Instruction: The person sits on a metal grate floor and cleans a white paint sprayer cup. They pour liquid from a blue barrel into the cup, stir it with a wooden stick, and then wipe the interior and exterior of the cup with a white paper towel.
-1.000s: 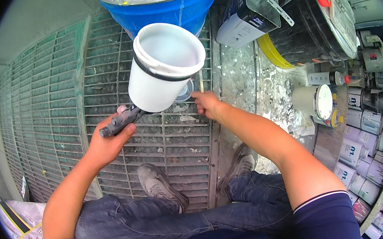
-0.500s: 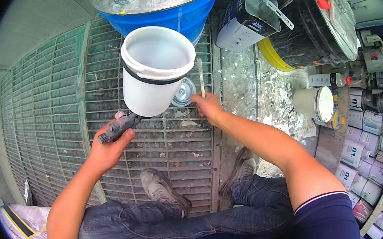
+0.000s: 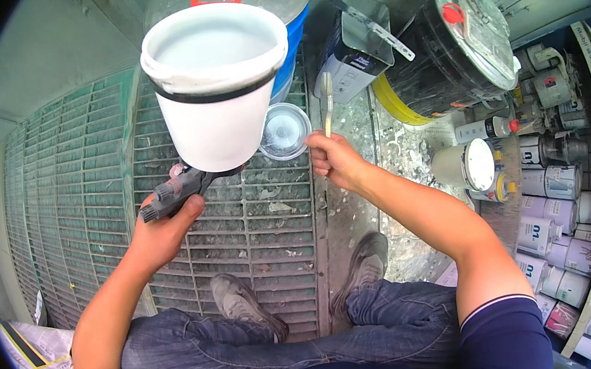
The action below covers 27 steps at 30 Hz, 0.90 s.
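Observation:
My left hand (image 3: 164, 226) is closed round the dark grip of a spray gun (image 3: 185, 187), with knobs at its rear end. Above the gun stands its white cup (image 3: 217, 120), open at the top, with a black band below the rim; its inside looks whitish. My right hand (image 3: 337, 159) is closed on a slim brush (image 3: 328, 110), held upright with the pale handle in the fist. At the fingertips of that hand is a round translucent lid (image 3: 284, 132), its edge touching them. The lid is beside the cup's lower right side.
Behind the cup stands a blue drum (image 3: 291, 56) with a metal top. To its right are an open square can (image 3: 347, 67) with a metal strip across it and a tilted black drum (image 3: 442, 56). A pale tub (image 3: 455, 165) and shelved paint cans (image 3: 553, 182) line the right. Metal grating (image 3: 256, 226) lies underfoot.
The spray gun's cup has risen and looks larger. My right hand has shifted right with the brush, whose upper end now shows more plainly. The lid looks bigger and higher. The whole view has shifted slightly.

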Each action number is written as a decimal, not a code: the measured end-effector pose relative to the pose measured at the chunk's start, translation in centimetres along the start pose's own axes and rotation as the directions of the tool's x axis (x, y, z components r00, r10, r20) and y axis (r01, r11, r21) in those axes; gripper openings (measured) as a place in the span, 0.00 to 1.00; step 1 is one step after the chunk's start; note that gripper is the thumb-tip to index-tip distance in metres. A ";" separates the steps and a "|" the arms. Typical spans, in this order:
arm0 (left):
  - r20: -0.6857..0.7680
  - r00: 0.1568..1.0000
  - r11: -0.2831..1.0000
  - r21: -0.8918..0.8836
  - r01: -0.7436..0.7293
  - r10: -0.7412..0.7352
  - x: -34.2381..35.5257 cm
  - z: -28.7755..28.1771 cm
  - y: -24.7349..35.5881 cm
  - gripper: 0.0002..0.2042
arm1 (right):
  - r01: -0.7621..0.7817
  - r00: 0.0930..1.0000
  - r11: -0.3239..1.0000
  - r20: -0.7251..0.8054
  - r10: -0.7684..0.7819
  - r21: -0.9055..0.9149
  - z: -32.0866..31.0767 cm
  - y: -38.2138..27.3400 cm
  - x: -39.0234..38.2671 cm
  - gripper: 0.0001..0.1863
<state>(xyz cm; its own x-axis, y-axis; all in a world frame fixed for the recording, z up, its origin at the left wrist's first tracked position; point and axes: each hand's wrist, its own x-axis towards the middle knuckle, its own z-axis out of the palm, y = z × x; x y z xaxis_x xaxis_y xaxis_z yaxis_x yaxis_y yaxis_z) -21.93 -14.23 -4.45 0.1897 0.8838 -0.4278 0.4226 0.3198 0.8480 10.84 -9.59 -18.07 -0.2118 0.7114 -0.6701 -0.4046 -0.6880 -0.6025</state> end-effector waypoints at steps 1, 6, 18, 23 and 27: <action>0.015 1.000 1.000 -0.019 -0.009 0.009 0.0 0.1 0.2 0.10 | 0.007 1.000 1.000 0.016 -0.007 0.000 -0.2 -0.5 -0.4 0.11; 0.050 0.997 0.995 -0.089 -0.052 0.056 -0.1 0.6 2.0 0.11 | 0.034 0.999 0.999 0.015 -0.034 0.019 0.0 -2.5 -1.9 0.15; 0.036 0.977 0.978 -0.014 -0.210 0.211 2.3 2.4 6.3 0.11 | 0.024 0.993 0.990 0.107 -0.040 0.142 -1.1 -7.1 -4.5 0.18; 0.002 0.991 0.982 -0.138 -0.131 0.132 4.2 4.3 10.2 0.12 | 0.136 0.984 0.973 0.085 -0.154 0.184 -1.8 -11.7 -6.3 0.20; -0.052 0.985 0.948 -0.268 -0.171 0.163 6.8 6.7 11.6 0.13 | 0.239 0.969 0.952 0.023 -0.248 0.193 -3.7 -16.2 -6.5 0.19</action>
<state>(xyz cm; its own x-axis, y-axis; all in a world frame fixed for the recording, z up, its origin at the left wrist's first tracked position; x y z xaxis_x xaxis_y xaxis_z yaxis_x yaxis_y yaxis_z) -9.83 -6.82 0.36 0.2100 0.9405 -0.2671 0.1305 0.2438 0.9610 22.08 -3.63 -5.56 -0.1252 0.8627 -0.4900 -0.6074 -0.4572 -0.6497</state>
